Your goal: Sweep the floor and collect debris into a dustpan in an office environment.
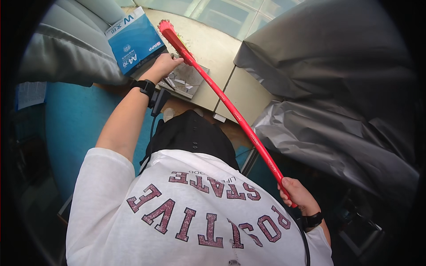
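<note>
A long red broom (pixel 229 106) slants across the view, its red bristles (pixel 165 25) at the far end over a cream ledge. My right hand (pixel 298 193) grips the near end of its handle. Close beside the broom head, my left hand (pixel 169 64) has its thumb and fingers drawn together; whether a small dark thing there is held is unclear. Below that hand lies a flat grey tray-like piece (pixel 191 79), perhaps a dustpan, bearing white scraps. Small green and brown bits lie on the ledge near the bristles.
Left of the broom head stands a blue and white paper carton (pixel 136 43) with printing. Grey curtain-like fabric (pixel 76 50) hangs at the left. A crumpled dark grey cover (pixel 326 73) fills the right. Window panes (pixel 223 16) run behind the cream ledge (pixel 213 46).
</note>
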Available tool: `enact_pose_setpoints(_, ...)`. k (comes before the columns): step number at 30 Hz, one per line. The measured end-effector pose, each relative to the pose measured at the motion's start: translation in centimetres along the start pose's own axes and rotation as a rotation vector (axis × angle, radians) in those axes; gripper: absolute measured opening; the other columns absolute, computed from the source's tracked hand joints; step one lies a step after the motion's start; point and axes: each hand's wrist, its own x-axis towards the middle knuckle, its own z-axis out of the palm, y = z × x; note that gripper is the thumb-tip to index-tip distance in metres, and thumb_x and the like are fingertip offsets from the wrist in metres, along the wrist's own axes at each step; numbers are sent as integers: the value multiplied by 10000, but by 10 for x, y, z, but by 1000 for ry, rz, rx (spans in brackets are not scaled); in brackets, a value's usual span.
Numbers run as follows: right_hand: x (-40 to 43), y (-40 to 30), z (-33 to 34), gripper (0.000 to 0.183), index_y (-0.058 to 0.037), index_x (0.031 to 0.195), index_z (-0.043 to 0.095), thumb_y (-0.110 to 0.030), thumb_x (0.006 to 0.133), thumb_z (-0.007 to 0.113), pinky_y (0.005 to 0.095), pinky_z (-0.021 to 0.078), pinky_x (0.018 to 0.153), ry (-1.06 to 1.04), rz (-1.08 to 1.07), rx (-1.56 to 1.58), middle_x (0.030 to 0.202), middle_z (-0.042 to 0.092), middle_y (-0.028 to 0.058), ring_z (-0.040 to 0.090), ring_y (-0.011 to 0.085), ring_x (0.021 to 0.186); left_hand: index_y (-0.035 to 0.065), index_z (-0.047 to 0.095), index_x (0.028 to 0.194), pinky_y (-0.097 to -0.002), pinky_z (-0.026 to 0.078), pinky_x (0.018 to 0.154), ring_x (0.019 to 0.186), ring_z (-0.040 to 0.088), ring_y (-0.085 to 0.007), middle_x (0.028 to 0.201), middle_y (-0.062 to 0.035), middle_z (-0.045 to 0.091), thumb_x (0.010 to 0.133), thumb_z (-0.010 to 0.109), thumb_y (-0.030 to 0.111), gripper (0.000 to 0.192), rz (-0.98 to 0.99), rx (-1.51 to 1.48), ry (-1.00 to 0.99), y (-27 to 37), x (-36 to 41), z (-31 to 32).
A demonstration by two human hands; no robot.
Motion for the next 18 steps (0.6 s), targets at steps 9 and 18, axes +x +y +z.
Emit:
enact_pose_setpoints(9,185,-29,3,365,-44,691,416,-359,863,347,263,297,323,346,-554,-516,423,366,19,364,134,312,-21,536,724,-328,429,589,588,539,-245,626,-143,558,694,584,329,354,31,2,5,-10,-3,4)
enact_pose_setpoints(18,95,-5,-5,353,-64,729,405,-382,866,335,208,288,311,-85,-23,-46,459,384,5,332,81,315,3,499,713,-292,373,447,455,453,-179,556,-86,481,713,581,314,321,14,-38,26,-12,-6,0)
